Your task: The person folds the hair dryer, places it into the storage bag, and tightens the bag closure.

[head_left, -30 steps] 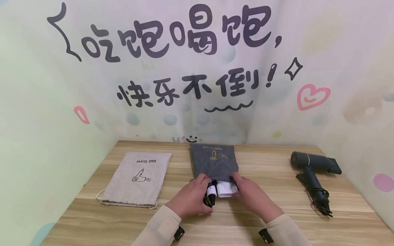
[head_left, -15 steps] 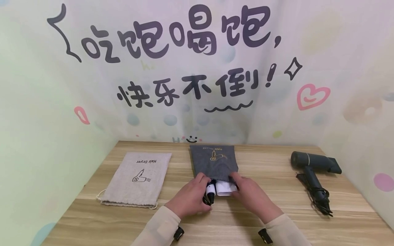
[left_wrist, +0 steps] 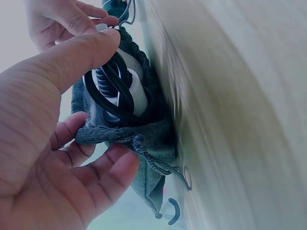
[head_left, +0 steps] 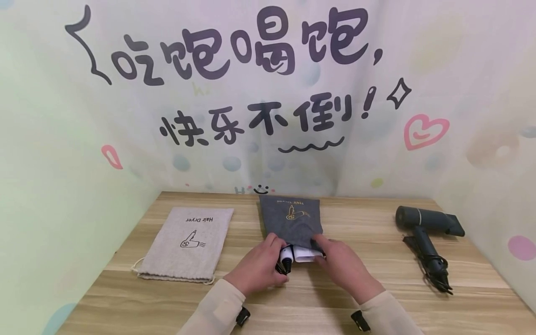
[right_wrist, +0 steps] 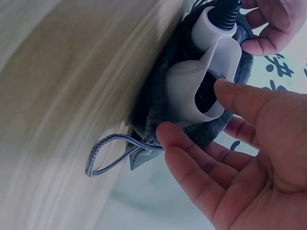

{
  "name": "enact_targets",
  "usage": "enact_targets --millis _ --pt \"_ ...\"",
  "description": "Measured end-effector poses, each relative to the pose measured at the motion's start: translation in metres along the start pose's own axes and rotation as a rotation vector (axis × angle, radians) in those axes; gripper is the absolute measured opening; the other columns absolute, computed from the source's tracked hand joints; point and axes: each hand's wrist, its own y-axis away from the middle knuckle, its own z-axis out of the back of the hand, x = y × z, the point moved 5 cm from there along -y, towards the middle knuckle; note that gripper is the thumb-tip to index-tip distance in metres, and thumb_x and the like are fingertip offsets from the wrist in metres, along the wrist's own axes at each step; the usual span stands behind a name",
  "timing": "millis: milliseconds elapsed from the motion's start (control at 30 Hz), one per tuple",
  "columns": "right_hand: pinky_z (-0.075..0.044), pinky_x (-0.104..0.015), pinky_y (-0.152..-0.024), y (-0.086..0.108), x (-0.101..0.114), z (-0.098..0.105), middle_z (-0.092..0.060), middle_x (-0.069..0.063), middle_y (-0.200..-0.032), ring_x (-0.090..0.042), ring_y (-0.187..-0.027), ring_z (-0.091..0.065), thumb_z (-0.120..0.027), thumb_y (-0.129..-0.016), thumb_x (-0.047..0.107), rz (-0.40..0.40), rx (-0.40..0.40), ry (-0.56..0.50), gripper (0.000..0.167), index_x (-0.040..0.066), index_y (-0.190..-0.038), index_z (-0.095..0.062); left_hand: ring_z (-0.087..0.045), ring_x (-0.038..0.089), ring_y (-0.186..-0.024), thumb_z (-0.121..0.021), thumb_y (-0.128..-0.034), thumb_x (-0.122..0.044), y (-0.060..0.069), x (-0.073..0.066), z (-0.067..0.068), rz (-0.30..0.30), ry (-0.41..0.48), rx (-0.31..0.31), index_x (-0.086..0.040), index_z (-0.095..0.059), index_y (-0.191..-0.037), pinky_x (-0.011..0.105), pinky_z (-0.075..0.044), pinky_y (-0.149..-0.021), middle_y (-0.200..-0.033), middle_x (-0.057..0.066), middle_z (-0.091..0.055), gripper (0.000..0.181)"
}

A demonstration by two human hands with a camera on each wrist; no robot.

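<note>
A dark grey drawstring bag (head_left: 293,228) lies at the table's middle, its mouth toward the person. White hair dryer parts (head_left: 306,255) and a black cord stick out of it. At the mouth's left side, the left hand (head_left: 257,266) grips the bag's edge, fingers on the cloth and thumb over the looped cord (left_wrist: 92,98). The right hand (head_left: 345,270) holds the mouth's right side; in the right wrist view its thumb touches the white nozzle (right_wrist: 184,86) and its fingers lie at the cloth rim (right_wrist: 156,112). The dryer's rest is hidden inside.
A beige bag (head_left: 188,242) printed "Hair Dryer" lies flat at the left of the wooden table (head_left: 176,307). Over at the right rests a dark hair dryer (head_left: 431,221) with its cord wound about the handle. A printed cloth (head_left: 251,163) hangs behind.
The white dryer parts now show slightly less beyond the bag's mouth, having moved a little farther in. The cloth near the right hand bulges more. Both hands have barely moved.
</note>
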Motion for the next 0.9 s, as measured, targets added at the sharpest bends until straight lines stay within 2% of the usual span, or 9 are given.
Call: enact_targets --millis 200,333,467,600,733,900 --pt "-0.055 -0.047 -0.071 -0.0001 -0.0008 -0.0007 -0.069 -0.014 -0.101 -0.032 -0.082 -0.068 -0.078 -0.085 0.017 -0.02 -0.002 0.045 0.046 0.009 -0.126 -0.059 -0.053 0.01 -0.087 -0.088 -0.0715 -0.033 -0.0005 0.0008 0.0009 0.015 0.01 -0.004 -0.004 -0.057 -0.121 0.025 -0.05 -0.082 -0.108 0.002 -0.05 0.066" --pt "-0.055 -0.046 -0.068 0.0003 -0.0009 0.0002 -0.069 -0.014 -0.098 -0.031 -0.078 -0.067 -0.077 -0.085 0.015 -0.003 -0.034 0.056 0.045 0.006 -0.126 -0.059 -0.053 0.009 -0.085 -0.088 -0.0723 -0.037 -0.0013 0.001 0.0019 0.017 0.011 -0.007 -0.005 -0.057 -0.12 0.025 -0.05 -0.081 -0.108 0.001 -0.05 0.065" --pt "-0.052 -0.04 -0.061 0.0 -0.0009 0.0018 -0.065 -0.007 -0.084 -0.023 -0.069 -0.063 -0.077 -0.085 0.012 0.022 -0.073 0.054 0.031 0.008 -0.113 -0.062 -0.054 0.01 -0.087 -0.087 -0.0733 -0.039 -0.0018 0.0013 0.0024 0.015 0.012 -0.01 -0.006 -0.057 -0.121 0.026 -0.05 -0.082 -0.11 0.001 -0.05 0.065" --pt "-0.047 -0.035 -0.056 -0.0009 -0.0006 0.0032 -0.057 0.0 -0.074 -0.016 -0.063 -0.056 -0.075 -0.087 0.011 0.031 -0.09 0.039 0.017 0.011 -0.098 -0.061 -0.055 0.011 -0.091 -0.089 -0.0711 -0.035 -0.002 0.0015 0.0022 -0.014 0.002 -0.019 -0.004 -0.056 -0.123 0.026 -0.05 -0.085 -0.112 0.003 -0.049 0.069" --pt "-0.046 -0.034 -0.055 -0.0016 -0.0003 0.0045 -0.055 0.002 -0.072 -0.014 -0.061 -0.054 -0.074 -0.088 0.01 0.033 -0.103 0.03 0.014 0.011 -0.092 -0.06 -0.056 0.013 -0.094 -0.089 -0.0681 -0.023 -0.0016 0.0011 0.002 -0.063 -0.02 -0.047 -0.002 -0.055 -0.123 0.024 -0.05 -0.088 -0.112 0.004 -0.048 0.068" --pt "-0.045 -0.034 -0.054 -0.0017 0.0005 0.0049 -0.055 0.003 -0.071 -0.014 -0.06 -0.053 -0.073 -0.088 0.01 0.04 -0.108 0.03 0.014 0.011 -0.09 -0.059 -0.057 0.014 -0.093 -0.086 -0.0724 -0.015 -0.0012 0.0011 0.0021 -0.079 -0.044 -0.079 -0.001 -0.056 -0.121 0.024 -0.051 -0.086 -0.109 0.006 -0.048 0.059"
